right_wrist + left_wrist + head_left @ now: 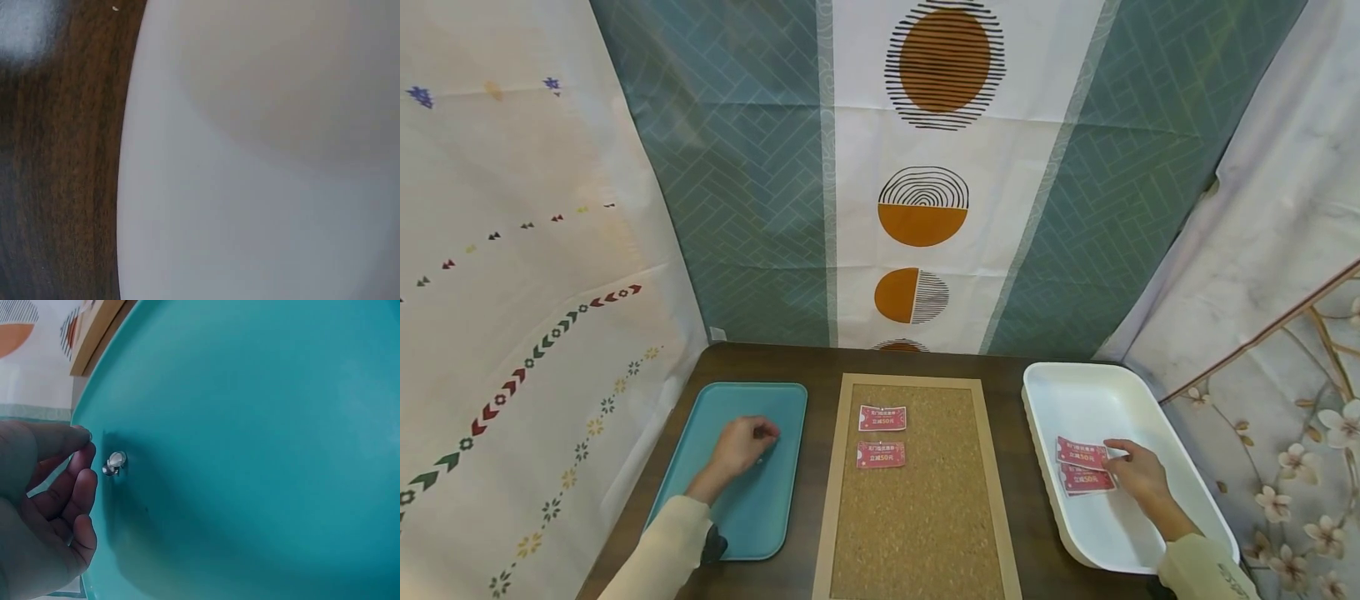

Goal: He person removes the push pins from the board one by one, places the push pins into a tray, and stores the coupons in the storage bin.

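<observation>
My left hand is over the teal tray, thumb and index fingertips together. A tiny glint shows at the fingertips; I cannot tell whether they hold anything. Small shiny metal pins lie on the tray beside these fingers. Inside the white bin, my right hand pinches the right edge of a red coupon with white and yellow print. Another red coupon lies partly under it. The right wrist view shows only the bin's wall and the dark table, not the hand.
Between tray and bin, a cork board with a light wooden frame lies on the dark wooden table. Two red coupons, an upper one and a lower one, sit at its upper left. Patterned cloth hangs around the table.
</observation>
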`<state>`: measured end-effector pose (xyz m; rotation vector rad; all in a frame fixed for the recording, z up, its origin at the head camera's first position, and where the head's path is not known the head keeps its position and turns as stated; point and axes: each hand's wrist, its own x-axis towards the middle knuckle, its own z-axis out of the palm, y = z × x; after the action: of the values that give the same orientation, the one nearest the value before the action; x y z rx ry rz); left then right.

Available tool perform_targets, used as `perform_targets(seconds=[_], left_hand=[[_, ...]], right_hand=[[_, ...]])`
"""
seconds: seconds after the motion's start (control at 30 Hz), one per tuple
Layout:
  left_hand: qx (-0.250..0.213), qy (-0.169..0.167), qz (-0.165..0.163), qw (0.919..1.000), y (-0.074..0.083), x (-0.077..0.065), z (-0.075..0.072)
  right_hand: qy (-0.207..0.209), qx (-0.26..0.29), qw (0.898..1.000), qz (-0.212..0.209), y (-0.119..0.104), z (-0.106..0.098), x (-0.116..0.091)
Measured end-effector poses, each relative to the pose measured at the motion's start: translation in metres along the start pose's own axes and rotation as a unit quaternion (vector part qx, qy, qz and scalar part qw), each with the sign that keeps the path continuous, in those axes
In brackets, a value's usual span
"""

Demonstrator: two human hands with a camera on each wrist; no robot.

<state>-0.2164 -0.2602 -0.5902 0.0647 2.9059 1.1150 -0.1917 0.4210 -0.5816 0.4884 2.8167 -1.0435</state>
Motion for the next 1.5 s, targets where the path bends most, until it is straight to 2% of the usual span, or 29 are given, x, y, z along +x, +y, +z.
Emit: perform_targets(seconds=[0.17,0.4,0.5,0.63,0.8,1.0,1.2,1.5], left_hand=[[-0.004,-0.006,0.000,1.0000,-0.004,-0.001,0.002],[0.013,-0.004,0.004,0.9999,-0.006,-0.003,0.002],[0.023,-0.005,0.003,0.9997,-0.006,-0.004,0.003],[0.030,-0.008,0.001,0.9995,-0.008,-0.005,0.004],[0.025,-0.003,-0.002,0.9997,-0.008,-0.004,0.003],[0.015,0.019,-0.001,0.9997,-0.004,-0.001,-0.001],[0.008,0.045,0.012,0.9989,0.000,0.001,-0.001],[-0.005,0.065,0.037,0.9972,0.014,0.005,0.004]], right_hand=[[-0.002,-0.028,1.000,-0.005,0.000,0.000,0.000],[-0.016,-0.063,0.998,-0.002,-0.001,-0.003,-0.001],[-0.016,-0.089,0.996,-0.021,-0.006,-0.006,-0.002],[0.004,-0.112,0.992,-0.053,-0.023,-0.012,-0.005],[0.016,-0.112,0.991,-0.070,-0.046,-0.016,-0.007],[0.026,-0.110,0.990,-0.088,-0.060,-0.013,-0.010],[0.024,-0.078,0.992,-0.094,-0.075,-0.005,-0.015],[0.003,-0.020,0.994,-0.111,-0.103,0.009,-0.024]])
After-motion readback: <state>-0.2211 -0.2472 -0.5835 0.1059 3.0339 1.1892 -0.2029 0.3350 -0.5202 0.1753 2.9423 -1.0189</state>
